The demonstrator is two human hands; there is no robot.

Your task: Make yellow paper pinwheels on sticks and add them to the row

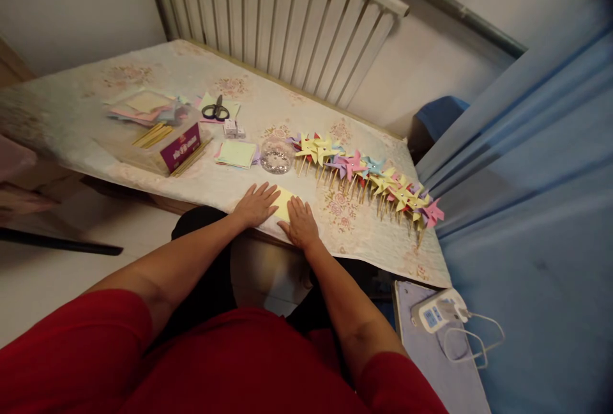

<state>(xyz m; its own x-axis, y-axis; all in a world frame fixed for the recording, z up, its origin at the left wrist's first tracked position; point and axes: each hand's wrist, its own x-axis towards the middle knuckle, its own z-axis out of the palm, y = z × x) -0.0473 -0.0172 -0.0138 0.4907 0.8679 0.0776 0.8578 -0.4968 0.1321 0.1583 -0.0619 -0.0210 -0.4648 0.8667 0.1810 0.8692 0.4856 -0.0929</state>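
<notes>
A small sheet of yellow paper lies flat on the cloth near the table's front edge. My left hand rests on its left side with the fingers stretched out. On the right side of the same sheet, my right hand lies flat, thumb apart from the fingers. Just beyond the sheet sits a round clear dish of small shiny pieces. A stack of pale square paper lies to the dish's left. Several paper pinwheels on sticks stretch away to the right in a long row.
A clear box with thin wooden sticks and coloured paper stands at the left. Behind the stack are black-handled scissors and small white boxes. A radiator runs along the back. A blue curtain hangs at right, beside a white power strip.
</notes>
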